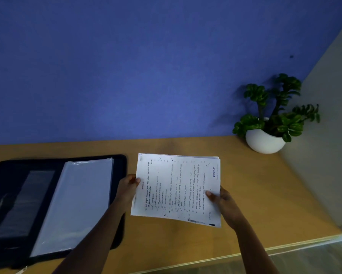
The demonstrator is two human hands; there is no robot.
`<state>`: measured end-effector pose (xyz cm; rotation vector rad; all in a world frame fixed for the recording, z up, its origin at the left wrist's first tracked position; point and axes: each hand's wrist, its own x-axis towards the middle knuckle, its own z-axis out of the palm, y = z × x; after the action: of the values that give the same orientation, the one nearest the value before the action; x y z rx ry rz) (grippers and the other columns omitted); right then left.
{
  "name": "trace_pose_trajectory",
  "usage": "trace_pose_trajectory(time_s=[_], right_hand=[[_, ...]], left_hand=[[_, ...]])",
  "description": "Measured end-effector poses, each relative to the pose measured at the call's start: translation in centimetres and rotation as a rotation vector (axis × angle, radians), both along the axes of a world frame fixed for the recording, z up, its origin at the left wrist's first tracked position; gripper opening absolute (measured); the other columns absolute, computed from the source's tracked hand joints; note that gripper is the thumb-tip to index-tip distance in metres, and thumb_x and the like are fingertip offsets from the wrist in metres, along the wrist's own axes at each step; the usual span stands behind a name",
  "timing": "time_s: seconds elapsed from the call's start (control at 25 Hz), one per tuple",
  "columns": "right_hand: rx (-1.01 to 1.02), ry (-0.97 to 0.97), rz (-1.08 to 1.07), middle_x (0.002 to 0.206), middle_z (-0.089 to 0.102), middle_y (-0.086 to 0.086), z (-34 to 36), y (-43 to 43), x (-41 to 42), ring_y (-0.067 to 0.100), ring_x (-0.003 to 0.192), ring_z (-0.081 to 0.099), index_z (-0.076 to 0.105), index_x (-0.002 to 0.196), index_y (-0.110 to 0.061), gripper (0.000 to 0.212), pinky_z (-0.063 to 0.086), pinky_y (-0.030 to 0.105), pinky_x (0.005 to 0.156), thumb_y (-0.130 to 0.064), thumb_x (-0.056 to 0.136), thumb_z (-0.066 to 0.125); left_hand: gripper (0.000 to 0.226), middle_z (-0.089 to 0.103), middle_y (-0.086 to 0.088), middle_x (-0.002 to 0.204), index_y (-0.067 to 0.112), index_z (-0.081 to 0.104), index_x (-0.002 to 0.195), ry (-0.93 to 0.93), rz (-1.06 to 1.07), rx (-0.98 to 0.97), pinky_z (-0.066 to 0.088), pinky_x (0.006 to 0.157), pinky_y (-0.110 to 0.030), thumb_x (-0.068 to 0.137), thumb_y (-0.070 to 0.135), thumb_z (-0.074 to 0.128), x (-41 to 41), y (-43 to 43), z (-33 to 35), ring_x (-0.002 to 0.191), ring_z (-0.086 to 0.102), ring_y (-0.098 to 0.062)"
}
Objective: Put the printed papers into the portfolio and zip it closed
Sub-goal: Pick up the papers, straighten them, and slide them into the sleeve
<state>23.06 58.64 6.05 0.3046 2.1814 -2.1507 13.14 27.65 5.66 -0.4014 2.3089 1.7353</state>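
Observation:
A thin stack of printed papers (178,186) is held above the wooden desk, text running sideways. My left hand (127,188) grips the stack's left edge, thumb on top. My right hand (223,202) grips its right edge, thumb on the page. To the left lies the dark portfolio (6,190), open flat on the desk. Clear plastic sleeves (79,204) cover its right half and a mesh pocket shows on its left half. The papers are beside the portfolio, not over it.
A green plant in a white round pot (265,141) stands at the back right corner of the wooden desk (265,194). A blue partition rises behind the desk and a grey one to the right. The desk's front edge runs along the lower right.

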Motion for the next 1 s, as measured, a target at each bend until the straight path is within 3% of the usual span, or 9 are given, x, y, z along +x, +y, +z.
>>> trace_pose_trajectory(time_s=[0.12, 0.2, 0.28, 0.4, 0.48, 0.68, 1.0], right_hand=[[0.065, -0.033, -0.036, 0.114, 0.073, 0.006, -0.7, 0.2, -0.3, 0.03, 0.103, 0.069, 0.064, 0.118, -0.01, 0.023, 0.055, 0.054, 0.09, -0.011, 0.097, 0.054], [0.044, -0.02, -0.078, 0.116, 0.072, 0.009, -1.2, 0.4, -0.3, 0.029, 0.105, 0.068, 0.064, 0.119, -0.006, 0.025, 0.054, 0.053, 0.091, -0.009, 0.096, 0.054], [0.014, -0.005, -0.117, 0.115, 0.072, 0.011, -1.6, 0.7, -0.2, 0.028, 0.106, 0.068, 0.065, 0.118, -0.004, 0.025, 0.057, 0.047, 0.088, -0.006, 0.095, 0.055], [-0.006, -0.02, -0.143, 0.111, 0.074, 0.009, -2.6, 0.7, 0.0, 0.028, 0.104, 0.069, 0.069, 0.112, -0.005, 0.022, 0.059, 0.036, 0.081, -0.003, 0.092, 0.058], [-0.017, -0.049, -0.143, 0.109, 0.075, 0.009, -3.3, 0.7, 0.3, 0.029, 0.104, 0.069, 0.07, 0.109, -0.007, 0.021, 0.059, 0.033, 0.077, -0.001, 0.091, 0.059], [-0.008, -0.008, -0.12, 0.115, 0.071, 0.011, -4.0, 0.8, 0.7, 0.028, 0.103, 0.069, 0.06, 0.122, -0.005, 0.031, 0.06, 0.046, 0.079, 0.0, 0.091, 0.058], [0.098, -0.074, -0.183, 0.111, 0.071, 0.011, -5.1, 0.4, 1.1, 0.027, 0.1, 0.07, 0.064, 0.117, -0.004, 0.024, 0.06, 0.043, 0.081, -0.001, 0.094, 0.055]], left_hand=[[0.012, 0.071, -0.012, 0.097, 0.003, 0.064, 0.099, 0.061, 0.01, 0.004, 0.05, 0.065, -0.026, 0.096, 0.006, 0.053, 0.7, 0.2, -0.5, 0.084, 0.067, -0.026], [0.011, 0.07, -0.005, 0.096, 0.01, 0.064, 0.097, 0.104, 0.053, 0.046, 0.049, 0.061, -0.021, 0.095, 0.006, 0.054, 1.2, 0.6, -0.7, 0.082, 0.067, -0.019], [0.015, 0.069, 0.0, 0.099, 0.016, 0.065, 0.099, 0.151, 0.071, 0.082, 0.05, 0.064, -0.019, 0.094, 0.006, 0.055, 1.7, 0.7, -0.8, 0.083, 0.065, -0.011], [0.02, 0.068, 0.002, 0.106, 0.015, 0.068, 0.107, 0.183, 0.011, 0.066, 0.054, 0.078, -0.026, 0.093, 0.005, 0.058, 2.1, 0.0, -1.8, 0.092, 0.065, -0.016], [0.016, 0.07, 0.002, 0.102, 0.015, 0.069, 0.103, 0.17, -0.021, 0.009, 0.053, 0.074, -0.023, 0.093, 0.007, 0.059, 2.3, -0.5, -2.6, 0.09, 0.067, -0.017], [0.012, 0.069, 0.006, 0.098, 0.016, 0.064, 0.104, 0.202, -0.113, -0.077, 0.049, 0.064, -0.015, 0.095, 0.012, 0.058, 2.5, -0.3, -3.1, 0.084, 0.066, -0.006], [0.025, 0.069, 0.004, 0.105, 0.014, 0.066, 0.114, 0.253, -0.087, -0.149, 0.052, 0.069, -0.023, 0.094, 0.004, 0.056, 2.9, 0.0, -3.4, 0.089, 0.066, -0.019]])
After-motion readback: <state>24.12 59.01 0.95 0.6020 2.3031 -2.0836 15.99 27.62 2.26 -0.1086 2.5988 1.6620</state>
